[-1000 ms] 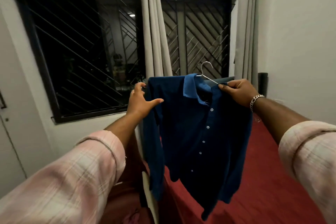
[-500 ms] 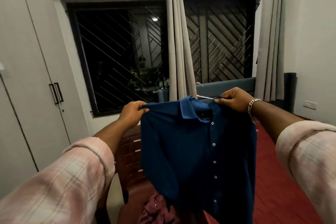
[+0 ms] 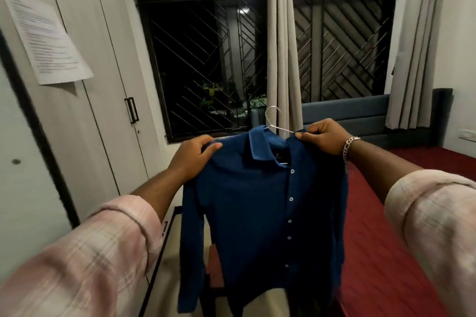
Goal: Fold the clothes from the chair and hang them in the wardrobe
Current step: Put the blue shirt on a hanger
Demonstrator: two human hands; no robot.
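Note:
A dark blue button-up shirt hangs in front of me on a thin metal hanger, whose hook sticks up behind the collar. My left hand grips the shirt's left shoulder. My right hand, with a silver bracelet at the wrist, pinches the right shoulder together with the hanger wire. The white wardrobe with black door handles stands to the left, its doors closed. A dark chair is mostly hidden behind the shirt.
A bed with a red cover lies to the right, below a blue headboard. A barred dark window and grey curtains fill the far wall. A printed sheet is stuck on the near wardrobe door.
My view has swung left, bringing the wardrobe doors into sight. The shirt travelled with both hands, and the hanger hook now shows above the collar again.

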